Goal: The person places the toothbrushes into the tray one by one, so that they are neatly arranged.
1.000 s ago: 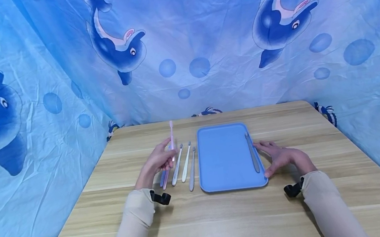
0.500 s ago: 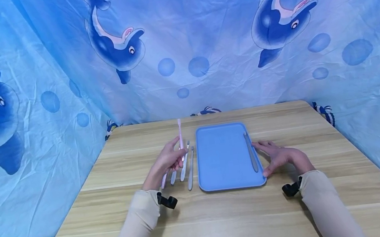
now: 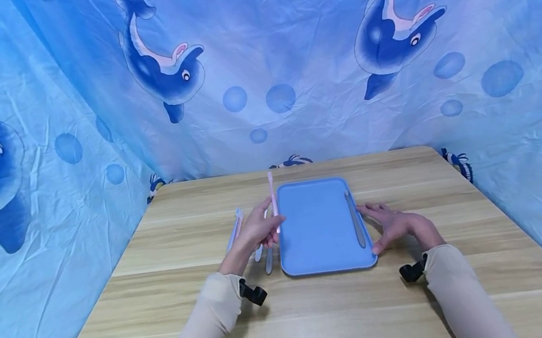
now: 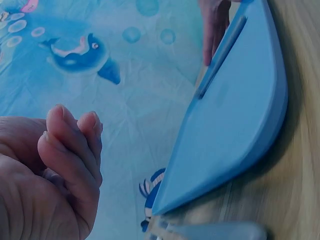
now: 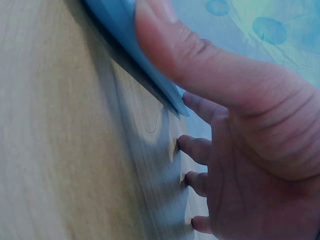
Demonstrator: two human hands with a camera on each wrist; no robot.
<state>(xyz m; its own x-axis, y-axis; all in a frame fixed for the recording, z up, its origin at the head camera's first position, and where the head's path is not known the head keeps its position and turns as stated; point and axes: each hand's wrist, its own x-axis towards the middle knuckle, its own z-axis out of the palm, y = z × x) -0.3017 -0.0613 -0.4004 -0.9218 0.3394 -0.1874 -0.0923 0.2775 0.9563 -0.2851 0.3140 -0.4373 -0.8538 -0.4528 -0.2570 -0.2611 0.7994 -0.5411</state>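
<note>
In the head view my left hand (image 3: pixel 259 228) pinches a pink toothbrush (image 3: pixel 272 193), bristle end away from me, at the left rim of a blue tray (image 3: pixel 314 228). The left wrist view shows the curled fingers (image 4: pixel 75 145), but not that toothbrush. A dark grey toothbrush (image 3: pixel 355 220) lies inside the tray along its right side. My right hand (image 3: pixel 398 226) is spread at the tray's right edge. Its thumb (image 5: pixel 165 40) rests against the rim, with the other fingertips down by the table.
Left of the tray, partly under my left hand, lie a grey toothbrush (image 3: pixel 268 262) and a pale one (image 3: pixel 258 254). Farther left are a bluish toothbrush (image 3: pixel 233 237) and a pinkish one. A blue dolphin-print curtain (image 3: pixel 269 53) stands behind the wooden table (image 3: pixel 326 317).
My left hand has moved right with the pink toothbrush, passing over the row of toothbrushes to the tray's left rim. My right hand has stayed at the tray's right edge.
</note>
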